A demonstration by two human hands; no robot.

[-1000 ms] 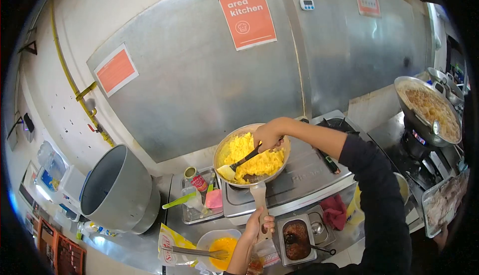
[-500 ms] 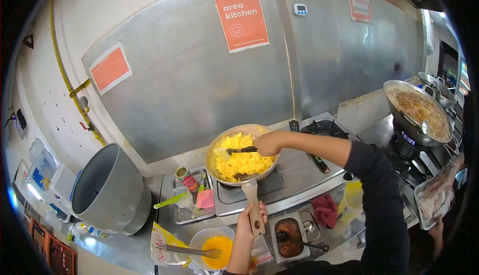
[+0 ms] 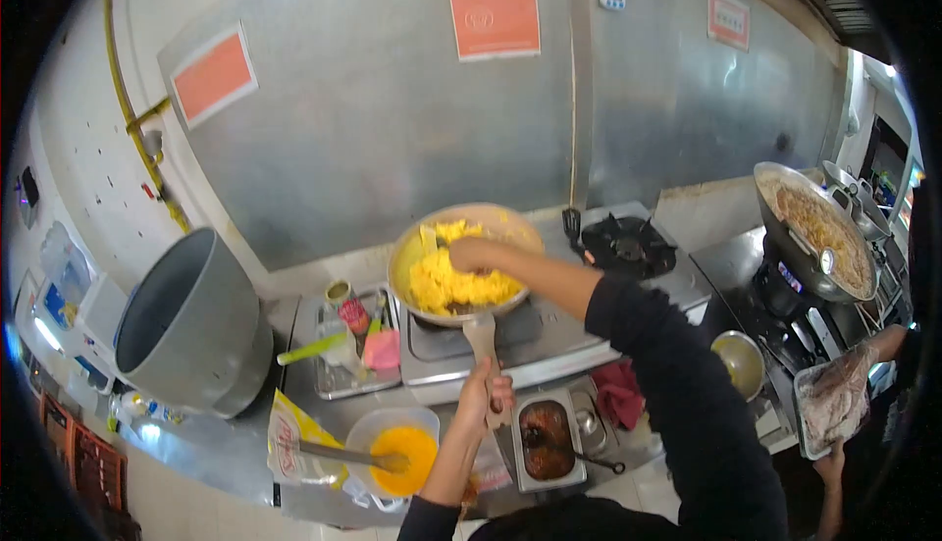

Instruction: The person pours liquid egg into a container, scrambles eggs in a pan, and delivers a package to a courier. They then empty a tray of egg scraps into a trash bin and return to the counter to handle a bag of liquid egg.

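Left fingers (image 3: 502, 385) closed round pan handle (image 3: 481, 338). Right fingers (image 3: 475, 260) curled narrow on spatula (image 3: 429, 239), blurred; yellow egg (image 3: 453, 288) just below, spatula head beyond them.

Wearer's clothing: black, forearms exposed

Right sleeve (image 3: 687, 394), lower right of frame: black, long, wrinkled, ended on forearm. Left sleeve (image 3: 429, 521), bottom centre: black, only its end visible. Torso garment (image 3: 569, 523), bottom edge: dark, details unclear. Right hand (image 3: 474, 255) and left hand (image 3: 481, 396): bare.
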